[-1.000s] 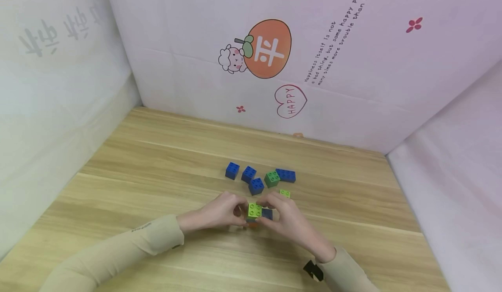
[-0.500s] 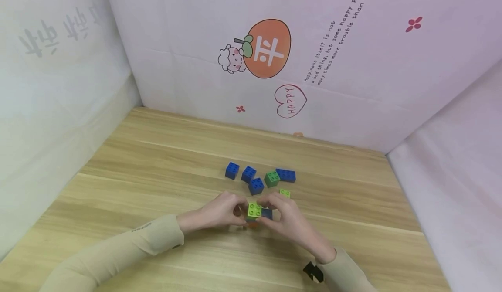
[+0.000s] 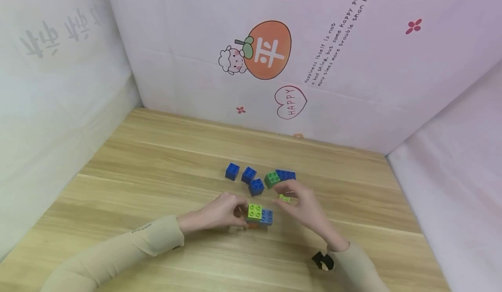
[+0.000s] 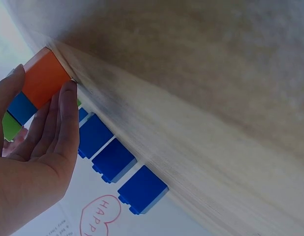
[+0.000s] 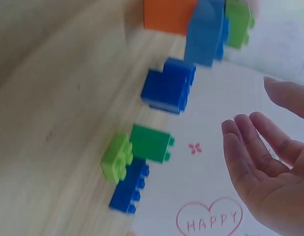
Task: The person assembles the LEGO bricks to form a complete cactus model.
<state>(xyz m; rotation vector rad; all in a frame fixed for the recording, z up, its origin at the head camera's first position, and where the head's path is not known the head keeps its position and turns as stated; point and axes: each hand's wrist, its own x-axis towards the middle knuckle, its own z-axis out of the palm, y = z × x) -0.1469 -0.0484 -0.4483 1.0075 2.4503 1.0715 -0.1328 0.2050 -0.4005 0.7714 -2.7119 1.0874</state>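
Lime-green plastic topped the small stack in the head view: a square lime brick [image 3: 255, 212] with four round studs was seated over one end of a lighter blue brick [image 3: 266, 216], and beneath these an orange brick [image 3: 252, 225] was partly shown. The stack was stood on the worktop [image 3: 188, 161], pinched by the fingers of the left hand [image 3: 221, 211], just as in the earlier frame. The right hand [image 3: 306, 202], however, had been drawn off the stack to the side and placed by a loose lime brick [image 3: 284, 199]; the lighter blue brick's studs, shaded before, had been laid bare. Farther back, three blue cubes [image 3: 249, 175], a darker green brick [image 3: 272, 179] and a long blue brick [image 3: 286, 175] were left standing.

In the left wrist view, the smooth, flat-faced orange brick was gripped between thumb and fingers, with blue and lime layers stacked against it. Streaked wood grain was blurred across the worktop.

In the right wrist view, the fingers were spread from the thumb and softly bent, with nothing held. The lighter blue brick was seen jutting past the orange one. Behind, a red heart outline [image 5: 209, 219] was printed on white sheeting [image 5: 196, 172].
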